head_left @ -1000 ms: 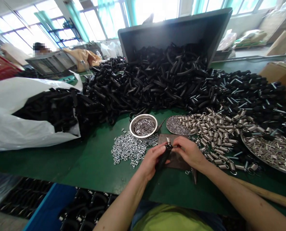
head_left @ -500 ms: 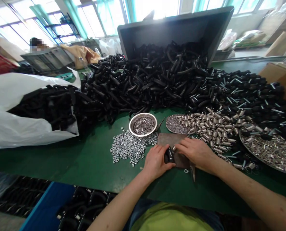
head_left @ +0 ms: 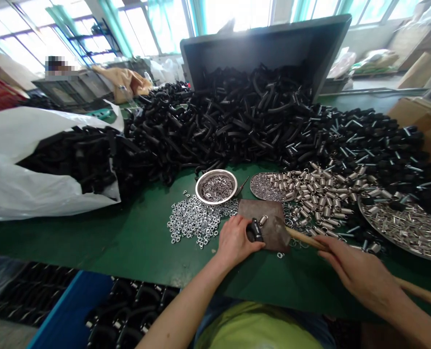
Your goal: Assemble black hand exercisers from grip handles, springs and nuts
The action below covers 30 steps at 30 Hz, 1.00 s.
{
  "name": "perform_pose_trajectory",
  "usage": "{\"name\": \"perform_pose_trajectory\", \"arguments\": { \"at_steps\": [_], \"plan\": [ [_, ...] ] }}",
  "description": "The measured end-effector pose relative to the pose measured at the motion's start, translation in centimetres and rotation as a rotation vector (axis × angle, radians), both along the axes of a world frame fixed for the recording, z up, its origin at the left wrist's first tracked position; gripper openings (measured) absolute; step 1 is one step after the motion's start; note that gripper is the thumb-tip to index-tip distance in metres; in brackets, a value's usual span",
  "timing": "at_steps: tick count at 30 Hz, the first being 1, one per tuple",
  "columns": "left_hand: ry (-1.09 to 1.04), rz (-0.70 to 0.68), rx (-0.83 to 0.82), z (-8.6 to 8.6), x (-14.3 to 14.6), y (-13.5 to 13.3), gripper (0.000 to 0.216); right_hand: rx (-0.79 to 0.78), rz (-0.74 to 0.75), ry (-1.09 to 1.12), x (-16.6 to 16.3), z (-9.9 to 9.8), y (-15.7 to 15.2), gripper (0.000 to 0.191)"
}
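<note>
On a flat metal plate (head_left: 250, 208), my left hand (head_left: 236, 238) pinches a curved black plastic handle (head_left: 257, 231) between thumb and fingers. A short coil spring (head_left: 262, 220) lies against or just beside its upper end; whether they are joined I cannot tell. My right hand (head_left: 359, 269) is closed around the wooden shaft of a hammer (head_left: 302, 236). The dark hammer head (head_left: 281, 231) is over the right side of the plate, a little apart from the black handle. A loose small metal ring (head_left: 280, 255) sits at the plate's lower edge.
Left of the plate are a pile of nuts (head_left: 193, 220) and a round bowl of small pins (head_left: 197, 194). Springs (head_left: 320, 198) and a large tray (head_left: 386, 237) of pins lie right. Black handles (head_left: 230, 121) heap behind, before a tipped grey bin (head_left: 215, 53).
My right hand has left the black handle and moved right, now gripping the hammer by its shaft. The hammer head has come onto the plate. My left hand stays on the black handle.
</note>
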<state>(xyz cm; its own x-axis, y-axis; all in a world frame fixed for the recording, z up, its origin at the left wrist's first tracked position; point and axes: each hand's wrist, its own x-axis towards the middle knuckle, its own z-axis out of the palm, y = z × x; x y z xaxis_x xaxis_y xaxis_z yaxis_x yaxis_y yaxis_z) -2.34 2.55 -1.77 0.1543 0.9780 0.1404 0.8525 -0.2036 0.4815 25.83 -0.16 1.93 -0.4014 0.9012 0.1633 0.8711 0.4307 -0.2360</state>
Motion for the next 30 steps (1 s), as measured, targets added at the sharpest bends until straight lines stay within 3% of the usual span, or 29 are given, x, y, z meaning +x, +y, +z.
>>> {"name": "perform_pose_trajectory", "arguments": {
  "at_steps": [2,4,8,10,14,20,25,30],
  "plan": [
    [-0.002,0.009,-0.003,0.0,0.1,0.0,0.059,0.041,0.015,0.172,-2.4,1.8,0.4,0.036],
    [-0.009,0.013,-0.004,0.0,0.1,0.0,0.059,0.106,-0.001,0.285,-4.3,2.1,0.8,0.038],
    [-0.013,0.03,-0.003,-0.2,0.2,0.1,0.059,0.017,0.079,0.124,-5.6,0.6,1.4,0.037],
    [-0.014,0.032,-0.005,-0.2,0.2,0.1,0.058,-0.024,0.086,0.09,-5.7,0.8,1.5,0.038],
    [-0.003,0.032,-0.019,-0.1,0.1,0.1,0.06,0.149,0.002,0.287,-6.0,1.8,1.5,0.043],
    [-0.018,0.042,-0.025,0.1,0.4,0.0,0.056,0.0,0.028,0.003,-4.8,-2.1,0.9,0.041],
    [-0.111,0.121,-0.003,-0.3,0.7,-0.1,0.054,0.218,-0.129,-0.186,-0.7,-4.3,-1.7,0.044],
    [-0.477,0.269,-0.019,0.6,0.6,-0.1,0.047,0.294,-0.128,-0.29,2.3,-5.7,-2.6,0.04]
  ]
}}
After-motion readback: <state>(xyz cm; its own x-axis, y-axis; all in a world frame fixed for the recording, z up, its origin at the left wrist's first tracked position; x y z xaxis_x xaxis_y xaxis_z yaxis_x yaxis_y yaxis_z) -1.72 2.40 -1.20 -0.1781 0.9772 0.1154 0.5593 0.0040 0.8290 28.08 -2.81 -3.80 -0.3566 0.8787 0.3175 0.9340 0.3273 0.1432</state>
